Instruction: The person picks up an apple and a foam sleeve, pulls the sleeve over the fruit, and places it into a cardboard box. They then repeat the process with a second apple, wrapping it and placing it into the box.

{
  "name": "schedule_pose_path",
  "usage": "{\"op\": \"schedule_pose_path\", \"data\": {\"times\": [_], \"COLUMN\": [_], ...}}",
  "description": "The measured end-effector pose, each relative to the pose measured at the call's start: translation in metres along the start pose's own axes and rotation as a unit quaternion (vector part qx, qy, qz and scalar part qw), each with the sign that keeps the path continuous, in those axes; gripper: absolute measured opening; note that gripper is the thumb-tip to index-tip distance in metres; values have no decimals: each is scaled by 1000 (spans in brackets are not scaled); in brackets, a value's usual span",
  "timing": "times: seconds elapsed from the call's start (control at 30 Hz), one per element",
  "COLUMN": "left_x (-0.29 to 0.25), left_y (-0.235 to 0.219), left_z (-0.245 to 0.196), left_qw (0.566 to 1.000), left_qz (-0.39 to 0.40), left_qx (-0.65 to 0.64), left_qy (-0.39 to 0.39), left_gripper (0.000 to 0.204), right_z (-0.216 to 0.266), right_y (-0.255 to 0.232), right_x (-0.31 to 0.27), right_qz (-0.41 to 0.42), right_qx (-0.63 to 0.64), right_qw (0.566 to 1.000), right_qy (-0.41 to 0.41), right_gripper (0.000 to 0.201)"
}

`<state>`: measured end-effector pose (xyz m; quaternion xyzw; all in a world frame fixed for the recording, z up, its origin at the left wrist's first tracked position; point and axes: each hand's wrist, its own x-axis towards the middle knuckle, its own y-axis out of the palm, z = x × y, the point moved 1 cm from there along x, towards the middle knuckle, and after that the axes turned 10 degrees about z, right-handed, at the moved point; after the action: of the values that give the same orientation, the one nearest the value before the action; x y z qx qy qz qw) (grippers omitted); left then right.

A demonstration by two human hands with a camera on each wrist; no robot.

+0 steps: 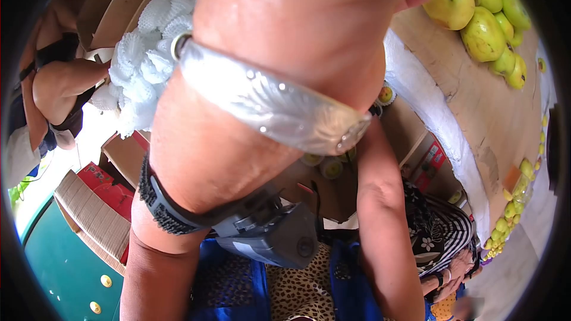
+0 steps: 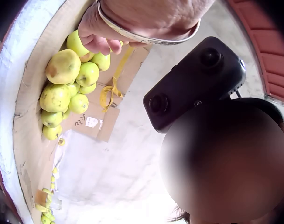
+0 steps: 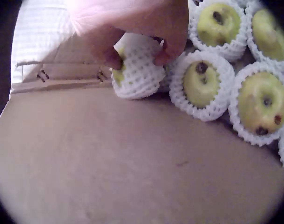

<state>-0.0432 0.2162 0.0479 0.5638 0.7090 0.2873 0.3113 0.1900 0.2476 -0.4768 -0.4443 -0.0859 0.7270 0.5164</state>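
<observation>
Left hand: the left hand (image 2: 102,35) reached up to a pile of bare green apples (image 2: 62,88) on a wooden board (image 2: 27,135) — its fingers were curled against the topmost apple (image 2: 75,43); a firm grip on it could not be told.
Left wrist: it carried a silver bangle (image 1: 267,104) and a strapped camera (image 1: 270,235).
Right hand: the right hand (image 3: 132,28) pinched a netted apple (image 3: 137,70) between thumb and fingers.
Netted apple: wrapped in a white foam sleeve, it stood at the end of a row, touching the next one.
Neighbours: further sleeved apples (image 3: 202,84) sat packed side by side — stems upward.
Surroundings: cardboard boxes (image 1: 95,214) lay below.
</observation>
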Motion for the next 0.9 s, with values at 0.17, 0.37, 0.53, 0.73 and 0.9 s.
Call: {"op": "schedule_pose_path", "data": {"times": [0.17, 0.37, 0.53, 0.73, 0.9], "left_x": [-5, -5, -8, 1, 21], "left_y": [2, 8, 7, 7, -12], "left_z": [-1, -4, -8, -12, -14], "left_qw": [1000, 1000, 1000, 1000, 999], "left_qz": [-7, -7, -15, -19, -17], "left_qx": [4, 11, 14, 10, -43], "left_qy": [-2, 4, 7, 12, -10], "left_gripper": [14, 14, 14, 14, 13], "right_z": [34, 31, 45, 72, 94], "right_y": [-22, -13, -30, -97, -119], "right_x": [-24, -17, -23, -83, -147], "right_qz": [65, -19, -50, -34, 193], "right_qx": [16, 70, 252, 311, 85], "right_qw": [997, 997, 966, 946, 977], "right_qy": [25, 28, -17, 81, 20], "right_gripper": [47, 46, 44, 37, 37]}}
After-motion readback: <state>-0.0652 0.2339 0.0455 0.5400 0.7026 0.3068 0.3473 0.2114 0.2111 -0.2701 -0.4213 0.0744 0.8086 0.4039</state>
